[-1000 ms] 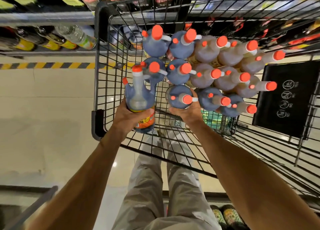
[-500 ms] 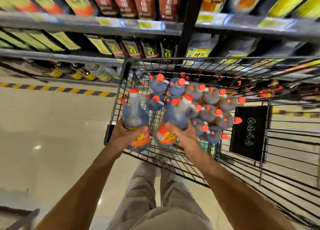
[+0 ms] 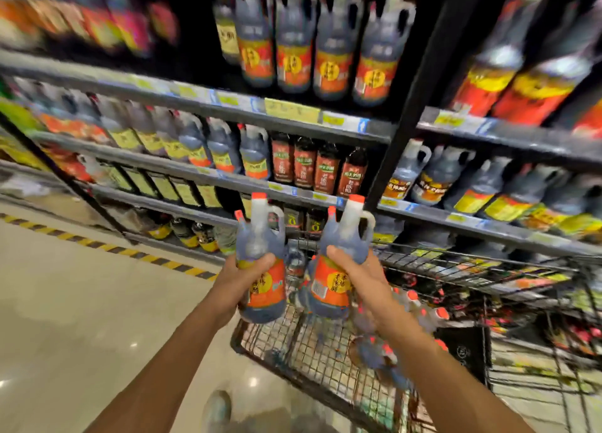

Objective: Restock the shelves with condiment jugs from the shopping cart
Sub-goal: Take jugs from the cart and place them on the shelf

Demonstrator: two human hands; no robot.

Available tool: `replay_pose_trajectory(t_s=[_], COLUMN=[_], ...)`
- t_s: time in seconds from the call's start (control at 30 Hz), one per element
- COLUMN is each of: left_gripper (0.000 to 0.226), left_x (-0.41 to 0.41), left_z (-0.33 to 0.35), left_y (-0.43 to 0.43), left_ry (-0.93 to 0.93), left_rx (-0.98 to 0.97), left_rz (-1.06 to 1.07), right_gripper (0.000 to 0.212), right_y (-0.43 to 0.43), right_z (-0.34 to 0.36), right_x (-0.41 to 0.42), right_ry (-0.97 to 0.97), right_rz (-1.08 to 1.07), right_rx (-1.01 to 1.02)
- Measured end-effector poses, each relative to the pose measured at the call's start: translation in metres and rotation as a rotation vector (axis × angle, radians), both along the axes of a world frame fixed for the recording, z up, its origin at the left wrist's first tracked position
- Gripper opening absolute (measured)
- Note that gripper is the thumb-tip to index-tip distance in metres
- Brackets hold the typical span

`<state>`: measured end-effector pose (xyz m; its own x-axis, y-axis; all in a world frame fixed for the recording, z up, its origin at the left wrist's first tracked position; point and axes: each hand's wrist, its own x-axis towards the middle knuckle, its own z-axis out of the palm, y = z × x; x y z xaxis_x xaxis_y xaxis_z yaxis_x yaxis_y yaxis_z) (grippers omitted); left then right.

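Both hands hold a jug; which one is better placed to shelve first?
Right, narrowly. The left hand and right hand grip jugs level with each other, above the cart. The right jug sits under the middle of the matching row on the top shelf; the left jug under its left end.

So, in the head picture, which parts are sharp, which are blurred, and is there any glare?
Head view: the left jug and right jug, gripped by the left hand and right hand, are fairly sharp; the upper shelves smear with motion blur, most at top left; the jugs in the cart are blurred; small glints lie on the glossy floor.
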<state>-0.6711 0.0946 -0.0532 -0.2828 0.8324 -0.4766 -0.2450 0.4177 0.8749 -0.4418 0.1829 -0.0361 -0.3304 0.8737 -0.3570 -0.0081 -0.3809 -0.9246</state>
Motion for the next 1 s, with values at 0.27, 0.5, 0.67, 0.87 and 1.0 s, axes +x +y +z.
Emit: replay_pose_trajectory(t_s=[0.27, 0.5, 0.67, 0.87, 1.0], left_gripper=[0.103, 0.09, 0.074, 0.099, 0.09], left_x=[-0.105, -0.205, -0.246, -0.269, -0.269], left_z=[0.047, 0.086, 0.11, 0.124, 0.139], left_y=[-0.01, -0.027, -0.028, 0.014, 0.063], left_ry=[0.005, -0.019, -0.023, 0.036, 0.159], left_rx=[0.149, 0.233, 0.283, 0.307, 0.351], left_rz=[0.006, -0.04, -0.079, -0.134, -0.156], right_gripper=[0.037, 0.04, 0.05, 0.056, 0.055], right_y=[-0.015, -0.039, -0.037, -0.007, 0.031], right_z=[0.07, 0.114, 0.133, 0.144, 0.146], right_x=[-0.095, -0.194, -0.237, -0.257, -0.259], right_ry=[-0.011, -0.012, -0.016, -0.023, -0.016], right_rz=[-0.009, -0.032, -0.058, -0.092, -0.156], right_rx=[0.073, 0.132, 0.158, 0.189, 0.219])
